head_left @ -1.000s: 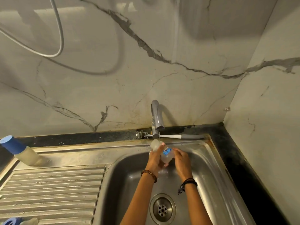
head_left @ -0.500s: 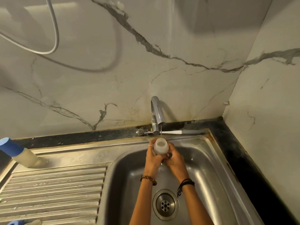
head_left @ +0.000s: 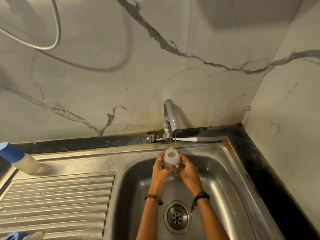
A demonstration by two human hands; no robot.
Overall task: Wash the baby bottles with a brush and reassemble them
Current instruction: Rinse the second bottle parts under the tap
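A translucent baby bottle without its top is held upright over the sink basin, its open mouth just under the tap. A thin stream of water runs from the spout into it. My left hand grips the bottle's left side and my right hand wraps its lower right side. The bottle brush lies on the black ledge behind the tap, bristles to the left. A second bottle with a blue cap stands at the far left of the drainboard.
The ribbed drainboard fills the lower left, with a blue part and a pale part at its front edge. The drain sits below my wrists. Marble walls close in behind and on the right. A hose hangs at upper left.
The bottle was tilted with its blue print facing up; both hands have turned it upright and lifted its mouth under the running water.
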